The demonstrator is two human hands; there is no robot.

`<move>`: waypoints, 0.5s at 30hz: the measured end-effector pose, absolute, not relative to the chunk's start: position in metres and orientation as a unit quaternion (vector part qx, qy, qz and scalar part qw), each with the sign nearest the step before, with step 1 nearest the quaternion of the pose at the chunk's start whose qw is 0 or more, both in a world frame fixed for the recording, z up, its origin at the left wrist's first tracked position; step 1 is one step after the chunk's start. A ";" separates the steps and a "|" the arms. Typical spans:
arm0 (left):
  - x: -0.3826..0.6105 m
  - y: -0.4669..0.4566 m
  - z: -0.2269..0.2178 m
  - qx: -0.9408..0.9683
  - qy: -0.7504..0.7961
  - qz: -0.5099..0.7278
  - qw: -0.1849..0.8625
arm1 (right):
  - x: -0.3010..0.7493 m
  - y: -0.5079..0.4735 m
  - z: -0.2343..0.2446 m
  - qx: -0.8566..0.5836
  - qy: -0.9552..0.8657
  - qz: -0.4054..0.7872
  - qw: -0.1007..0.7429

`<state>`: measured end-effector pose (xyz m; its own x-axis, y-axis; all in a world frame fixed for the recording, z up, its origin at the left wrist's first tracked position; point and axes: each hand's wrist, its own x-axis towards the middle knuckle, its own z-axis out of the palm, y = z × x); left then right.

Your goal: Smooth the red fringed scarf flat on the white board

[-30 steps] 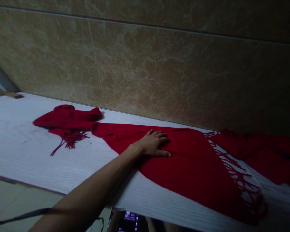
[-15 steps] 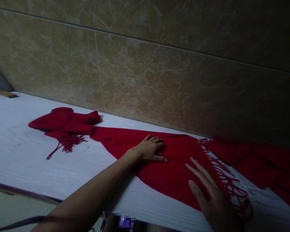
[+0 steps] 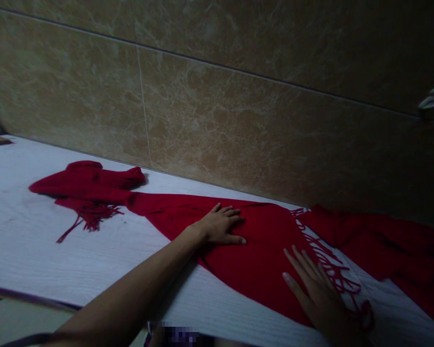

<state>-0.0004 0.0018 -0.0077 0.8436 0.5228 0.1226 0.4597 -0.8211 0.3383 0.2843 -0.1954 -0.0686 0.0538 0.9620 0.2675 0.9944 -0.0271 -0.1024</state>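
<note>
A red fringed scarf [image 3: 260,250] is spread along the white tabletop [image 3: 39,250] beside the tiled wall [image 3: 217,120]. The left hand [image 3: 220,226] is pressed flat, fingers extended, apparently pinning the cloth. The right hand [image 3: 318,294] is laid open near the fringe [image 3: 332,270], seemingly to flatten it. Nothing is gripped.

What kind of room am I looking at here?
Probably a home or small workroom, dimly lit. A white wood-grain tabletop stands against a wall of large beige marble-look tiles, and both hands, left and right, lie flat on a red fringed scarf spread over it.
</note>
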 end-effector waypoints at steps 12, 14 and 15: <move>0.003 -0.007 -0.002 0.949 0.274 0.044 0.150 | 0.275 -0.202 -0.046 -0.738 -0.669 -0.041 0.074; 0.003 -0.010 0.003 0.948 0.280 0.024 0.149 | 0.270 -0.204 -0.040 -0.741 -0.668 -0.021 0.069; 0.003 -0.011 0.005 0.948 0.281 0.017 0.149 | 0.269 -0.206 -0.038 -0.740 -0.669 -0.011 0.067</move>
<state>0.0032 -0.0113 0.0053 0.8414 0.5381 -0.0509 0.5277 -0.7974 0.2927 0.2687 -0.2058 -0.0379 0.1043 0.9888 0.1067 0.9918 -0.0954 -0.0849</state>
